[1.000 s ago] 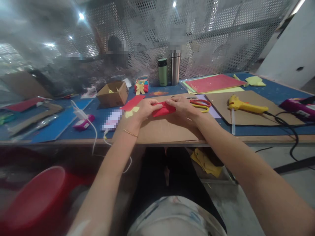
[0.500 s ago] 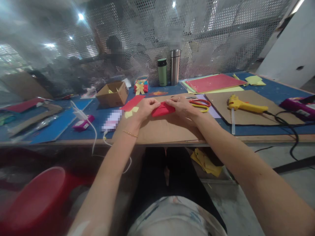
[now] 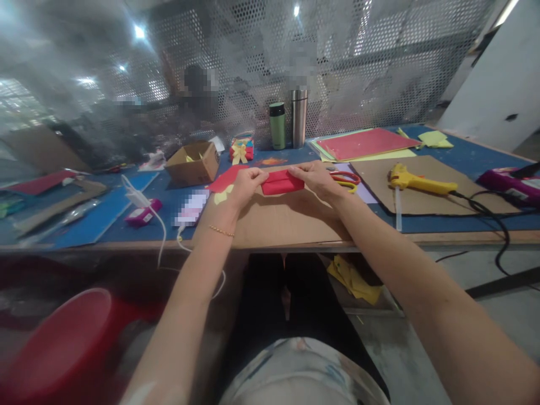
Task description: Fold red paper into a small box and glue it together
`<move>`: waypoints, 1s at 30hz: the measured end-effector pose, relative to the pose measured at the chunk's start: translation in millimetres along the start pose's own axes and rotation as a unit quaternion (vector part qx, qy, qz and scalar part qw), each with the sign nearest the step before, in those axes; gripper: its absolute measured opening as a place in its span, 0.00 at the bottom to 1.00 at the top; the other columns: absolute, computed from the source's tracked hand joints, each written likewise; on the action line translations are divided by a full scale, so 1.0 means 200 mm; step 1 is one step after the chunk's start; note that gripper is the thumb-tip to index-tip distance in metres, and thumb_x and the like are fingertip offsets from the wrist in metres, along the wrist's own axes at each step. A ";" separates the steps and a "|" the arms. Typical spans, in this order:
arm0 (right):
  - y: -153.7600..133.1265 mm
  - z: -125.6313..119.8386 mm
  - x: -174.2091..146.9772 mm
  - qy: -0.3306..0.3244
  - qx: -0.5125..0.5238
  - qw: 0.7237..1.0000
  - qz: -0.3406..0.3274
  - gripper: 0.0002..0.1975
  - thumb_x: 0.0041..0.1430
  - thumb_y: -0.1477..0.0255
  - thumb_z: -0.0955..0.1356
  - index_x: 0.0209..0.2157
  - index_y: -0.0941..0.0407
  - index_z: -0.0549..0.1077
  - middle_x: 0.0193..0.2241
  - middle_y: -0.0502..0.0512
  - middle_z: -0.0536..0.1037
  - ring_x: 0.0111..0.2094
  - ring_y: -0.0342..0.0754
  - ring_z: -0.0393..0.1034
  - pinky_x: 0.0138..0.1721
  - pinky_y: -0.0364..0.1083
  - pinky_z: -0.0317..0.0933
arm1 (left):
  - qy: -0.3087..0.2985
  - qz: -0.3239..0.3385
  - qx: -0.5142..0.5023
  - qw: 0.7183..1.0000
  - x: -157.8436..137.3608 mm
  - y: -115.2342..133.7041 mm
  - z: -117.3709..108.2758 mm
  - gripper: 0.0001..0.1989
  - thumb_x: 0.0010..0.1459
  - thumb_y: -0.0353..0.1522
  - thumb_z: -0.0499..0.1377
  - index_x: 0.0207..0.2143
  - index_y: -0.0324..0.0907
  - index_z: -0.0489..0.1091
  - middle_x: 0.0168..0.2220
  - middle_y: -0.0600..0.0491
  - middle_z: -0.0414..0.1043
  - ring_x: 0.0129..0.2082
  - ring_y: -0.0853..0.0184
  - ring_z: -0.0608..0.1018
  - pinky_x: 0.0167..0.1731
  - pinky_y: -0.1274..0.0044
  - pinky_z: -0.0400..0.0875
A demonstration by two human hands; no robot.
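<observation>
A small folded piece of red paper (image 3: 282, 183) is stretched between my two hands, just above a brown cardboard sheet (image 3: 287, 222). My left hand (image 3: 250, 183) pinches its left end between thumb and fingers. At the other end, the thumb and fingers of my right hand (image 3: 313, 177) are closed on its upper right corner. A crease runs along its length. Beside my left hand lie a red sheet (image 3: 226, 178) and a small yellow paper piece (image 3: 223, 194). Scissors (image 3: 348, 180) with red and yellow handles lie just right of my right hand.
A yellow glue gun (image 3: 422, 180) rests on cardboard at the right, its black cord trailing off the edge. Behind stand a green tumbler (image 3: 277, 126), a steel flask (image 3: 299, 119), a cardboard box (image 3: 194, 166) and a red decorated item (image 3: 242, 149). A white cable (image 3: 162, 236) hangs over the front edge.
My hands have moved slightly apart, and the folded red paper now shows as a wider, flatter strip between them. Both hands keep hold of it.
</observation>
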State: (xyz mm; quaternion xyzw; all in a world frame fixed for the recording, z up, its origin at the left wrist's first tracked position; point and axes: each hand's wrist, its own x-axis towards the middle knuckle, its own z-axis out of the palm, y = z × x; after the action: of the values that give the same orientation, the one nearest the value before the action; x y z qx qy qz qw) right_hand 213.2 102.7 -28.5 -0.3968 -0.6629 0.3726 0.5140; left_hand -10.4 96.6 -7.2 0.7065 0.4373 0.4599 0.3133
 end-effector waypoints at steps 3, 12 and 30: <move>-0.01 0.01 0.00 0.000 0.004 1.000 -0.004 0.21 0.56 0.53 0.74 0.22 0.55 0.73 0.21 0.49 0.69 0.28 0.45 0.62 0.31 0.45 0.56 | 0.015 0.010 0.023 1.000 0.01 -0.01 0.00 0.17 0.58 0.36 0.65 0.20 0.43 0.64 0.23 0.58 0.64 0.27 0.69 0.65 0.34 0.74 0.63; -0.08 0.02 -0.06 -0.067 0.017 0.998 -0.011 0.25 0.52 0.48 0.72 0.21 0.55 0.68 0.20 0.48 0.65 0.26 0.43 0.55 0.28 0.45 0.50 | -0.070 -0.004 -0.017 0.997 -0.05 0.03 0.01 0.14 0.57 0.43 0.67 0.31 0.42 0.77 0.31 0.53 0.75 0.30 0.69 0.72 0.34 0.74 0.65; -0.17 0.04 -0.15 -0.110 0.123 0.981 0.099 0.18 0.46 0.59 0.81 0.27 0.56 0.76 0.28 0.55 0.78 0.29 0.47 0.69 0.32 0.48 0.63 | -0.099 -0.005 0.003 0.995 -0.08 0.04 0.02 0.15 0.56 0.41 0.65 0.22 0.42 0.70 0.23 0.57 0.63 0.25 0.71 0.64 0.27 0.74 0.54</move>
State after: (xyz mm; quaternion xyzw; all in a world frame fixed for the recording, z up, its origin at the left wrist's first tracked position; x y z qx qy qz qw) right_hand 204.9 59.9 -11.0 -0.3510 -0.6217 0.5419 0.4434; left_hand -6.3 78.7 -7.9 0.7471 0.4090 0.3853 0.3552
